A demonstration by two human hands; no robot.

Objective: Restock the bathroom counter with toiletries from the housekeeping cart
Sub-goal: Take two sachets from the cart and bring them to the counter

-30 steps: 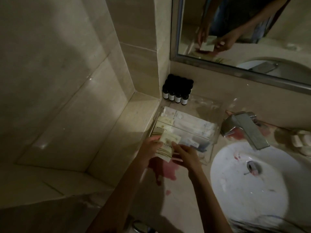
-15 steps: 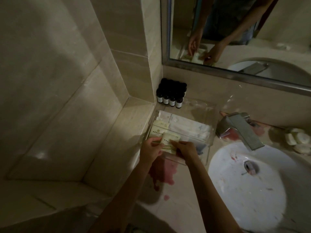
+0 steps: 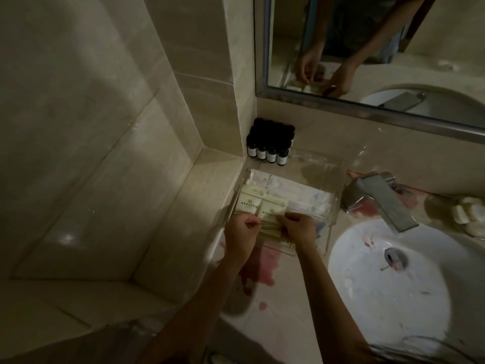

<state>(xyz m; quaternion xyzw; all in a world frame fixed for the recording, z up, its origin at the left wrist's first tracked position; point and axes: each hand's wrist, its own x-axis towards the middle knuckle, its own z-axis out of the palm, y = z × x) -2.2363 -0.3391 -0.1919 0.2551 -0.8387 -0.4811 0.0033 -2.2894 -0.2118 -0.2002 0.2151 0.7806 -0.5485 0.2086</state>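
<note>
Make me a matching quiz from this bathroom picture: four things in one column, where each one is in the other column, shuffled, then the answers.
Things
1. dark bottles
2. packet stack
3. faucet
4. clear tray

Places
A. juts out over the white basin
B. stand in the back corner, behind the tray
C. held by the left hand and right hand
D. sits on the counter, left of the faucet

Pairs: 1-B, 2-C, 3-A, 4-D
</note>
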